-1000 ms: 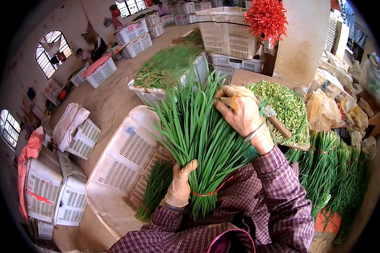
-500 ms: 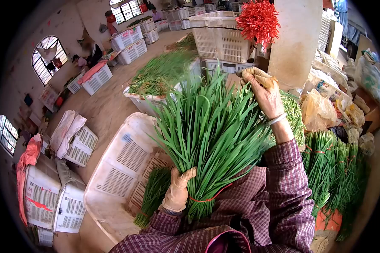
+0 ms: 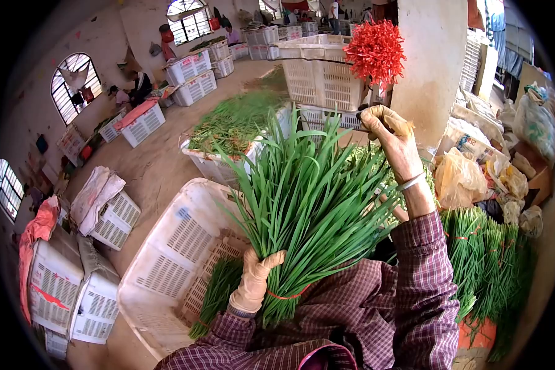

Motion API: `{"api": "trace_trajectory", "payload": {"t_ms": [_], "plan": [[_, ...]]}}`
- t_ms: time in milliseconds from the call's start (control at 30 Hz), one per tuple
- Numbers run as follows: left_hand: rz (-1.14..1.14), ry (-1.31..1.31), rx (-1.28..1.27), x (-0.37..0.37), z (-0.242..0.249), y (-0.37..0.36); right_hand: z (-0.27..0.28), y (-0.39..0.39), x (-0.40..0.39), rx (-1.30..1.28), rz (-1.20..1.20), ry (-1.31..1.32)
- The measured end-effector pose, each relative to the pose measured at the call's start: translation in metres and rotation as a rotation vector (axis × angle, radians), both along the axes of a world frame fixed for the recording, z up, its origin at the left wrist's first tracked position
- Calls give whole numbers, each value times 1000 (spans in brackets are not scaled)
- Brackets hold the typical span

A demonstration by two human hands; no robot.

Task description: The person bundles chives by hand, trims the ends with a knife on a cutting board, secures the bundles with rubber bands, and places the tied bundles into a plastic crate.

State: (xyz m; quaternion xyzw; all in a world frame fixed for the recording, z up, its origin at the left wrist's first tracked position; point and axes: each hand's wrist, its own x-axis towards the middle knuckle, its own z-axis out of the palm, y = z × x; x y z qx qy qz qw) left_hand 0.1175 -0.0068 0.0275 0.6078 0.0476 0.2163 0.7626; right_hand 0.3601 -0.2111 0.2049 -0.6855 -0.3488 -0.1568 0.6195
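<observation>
My left hand [image 3: 251, 283], in a pale glove, is wrapped around a large bunch of garlic chives [image 3: 308, 203]. A red tie [image 3: 288, 296] circles the bunch near its lower end, and the long leaves fan upward. My right hand [image 3: 391, 137], partly gloved with a bracelet at the wrist, is raised beyond the right-hand leaf tips. Its thumb and fingers are pinched together, and I cannot tell what is between them. Beside my left hand, another tied bunch [image 3: 219, 296] lies in a white plastic crate [image 3: 166, 259].
Red ties [image 3: 374, 52] hang in a cluster ahead, by a pillar [image 3: 427, 68]. A crate of loose greens [image 3: 219, 166] stands in front. Tied bunches [image 3: 484, 265] are stacked at right, below plastic bags [image 3: 459, 179]. Covered crates [image 3: 55, 277] stand at left; people sit farther back.
My right hand has shifted slightly right, away from the leaf tips, fingers still pinched. My left hand keeps its hold on the chives. The view has tilted up a little.
</observation>
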Motion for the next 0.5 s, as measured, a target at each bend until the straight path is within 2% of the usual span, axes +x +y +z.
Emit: {"api": "trace_trajectory", "payload": {"t_ms": [133, 233, 333, 400, 433, 467, 500], "plan": [[1, 53, 25, 0, 4, -3, 12, 0, -5, -18, 1, -45], [36, -37, -55, 4, 9, -5, 10, -7, -12, 154, -9, 15], [82, 13, -78, 5, 29, 1, -5, -23, -33, 219, -198, -62], [88, 27, -227, 10, 19, 16, -47, -40, -39, -100, -423, -518], [89, 26, -231, 11, 26, 19, -64, -34, -54, 13, -289, -130], [94, 25, -350, 15, 23, 23, -81, -28, -69, 184, -209, 250], [121, 13, -344, 18, 18, 28, -105, -27, -74, 54, -132, 316]]}}
